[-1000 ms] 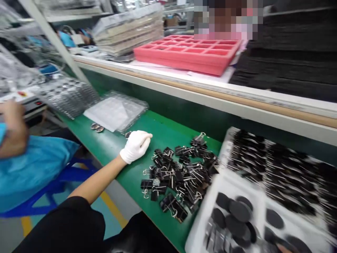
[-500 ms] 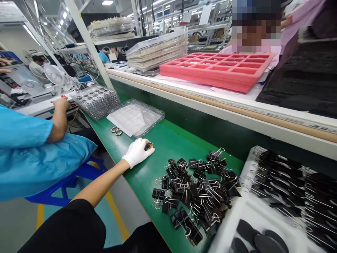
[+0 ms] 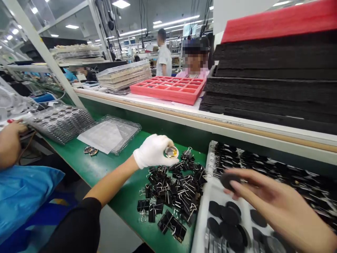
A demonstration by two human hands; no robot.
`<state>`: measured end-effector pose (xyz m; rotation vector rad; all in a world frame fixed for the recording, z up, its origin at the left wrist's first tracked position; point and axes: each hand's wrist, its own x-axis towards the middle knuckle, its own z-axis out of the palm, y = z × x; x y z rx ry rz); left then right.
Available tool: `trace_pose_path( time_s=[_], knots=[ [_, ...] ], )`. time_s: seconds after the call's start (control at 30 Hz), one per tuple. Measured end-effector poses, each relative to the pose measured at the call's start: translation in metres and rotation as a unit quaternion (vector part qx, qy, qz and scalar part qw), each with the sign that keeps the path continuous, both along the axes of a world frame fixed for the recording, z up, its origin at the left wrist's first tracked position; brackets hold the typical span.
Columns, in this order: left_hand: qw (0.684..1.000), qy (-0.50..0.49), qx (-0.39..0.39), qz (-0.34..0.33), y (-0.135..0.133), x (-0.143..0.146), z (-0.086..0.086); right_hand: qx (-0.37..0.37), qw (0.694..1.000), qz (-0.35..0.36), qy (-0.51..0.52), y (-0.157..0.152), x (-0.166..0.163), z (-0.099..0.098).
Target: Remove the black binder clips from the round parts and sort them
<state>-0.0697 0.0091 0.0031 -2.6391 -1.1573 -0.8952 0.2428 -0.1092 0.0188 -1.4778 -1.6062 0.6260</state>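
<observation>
My left hand (image 3: 154, 151), in a white glove, pinches a small round metal-rimmed part (image 3: 172, 152) with an amber and silver face. It is held up above the far side of a heap of black binder clips (image 3: 173, 193). My bare right hand (image 3: 273, 200), a little blurred, grips a flat black disc (image 3: 229, 181) between thumb and fingers. Beneath that disc stands a white tray (image 3: 204, 211) holding loose black discs (image 3: 229, 214) in front and rows of black binder clips (image 3: 252, 158) behind.
Two round parts (image 3: 91, 150) lie on the green table (image 3: 116, 200) beside a clear plastic tray (image 3: 129, 131) with white paper. Stacked blister trays (image 3: 63, 121) stand farther left, near a co-worker in blue (image 3: 26, 196). A shelf (image 3: 168, 116) carries a red foam tray (image 3: 168, 93) and black foam stacks (image 3: 273, 84).
My left hand has lifted the round part and carried it right, over the clips. My right hand has come into view with a black disc. The view has turned right.
</observation>
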Motion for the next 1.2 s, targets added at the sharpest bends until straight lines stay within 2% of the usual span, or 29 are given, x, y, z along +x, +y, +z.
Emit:
trace_pose_path(
  time_s=[0.03,0.07,0.13,0.2,0.27,0.33,0.43,0.53,0.6,0.7,0.77,0.87,0.97,1.07,1.2],
  knots=[
    [0.998,0.013,0.042,-0.034,-0.001,0.016,0.007,-0.032,0.998,0.047,0.014,0.010,-0.012,0.009],
    [0.996,0.022,0.069,-0.059,-0.002,0.029,0.011,-0.018,0.997,0.065,0.046,0.021,-0.023,0.016],
    [0.993,0.022,0.077,-0.089,-0.004,0.048,0.015,0.061,0.991,0.098,0.061,0.038,-0.037,0.020],
    [0.994,-0.002,0.046,-0.098,-0.005,0.055,0.013,0.180,0.976,0.126,0.002,0.049,-0.042,0.013],
    [0.995,-0.025,0.011,-0.097,-0.005,0.055,0.010,0.301,0.935,0.164,-0.091,0.054,-0.041,0.001],
    [0.995,-0.034,-0.003,-0.096,-0.005,0.053,0.006,0.386,0.883,0.205,-0.172,0.057,-0.038,-0.011],
    [0.995,-0.022,0.008,-0.092,-0.004,0.051,0.003,0.420,0.835,0.245,-0.257,0.060,-0.039,-0.023],
    [0.997,0.005,0.005,-0.075,0.006,0.048,0.002,0.410,0.828,0.225,-0.308,0.064,-0.042,-0.025],
    [0.998,0.029,-0.018,-0.059,0.021,0.040,-0.001,0.380,0.856,0.175,-0.303,0.068,-0.040,-0.022],
    [0.995,0.059,-0.081,-0.017,0.051,0.017,-0.016,0.245,0.912,0.144,-0.297,0.079,-0.029,-0.017],
    [0.989,0.065,-0.132,0.023,0.069,-0.004,-0.034,0.140,0.918,0.169,-0.330,0.090,-0.022,-0.017],
    [0.977,0.073,-0.191,0.065,0.085,-0.029,-0.065,0.085,0.893,0.229,-0.378,0.112,-0.023,-0.024],
    [0.978,0.088,-0.175,0.067,0.088,-0.040,-0.088,0.093,0.862,0.289,-0.406,0.129,-0.043,-0.035],
    [0.983,0.100,-0.144,0.061,0.087,-0.040,-0.097,0.079,0.846,0.299,-0.434,0.140,-0.073,-0.044],
    [0.982,0.107,-0.146,0.044,0.090,-0.040,-0.098,0.028,0.817,0.305,-0.489,0.151,-0.103,-0.048]
  ],
)
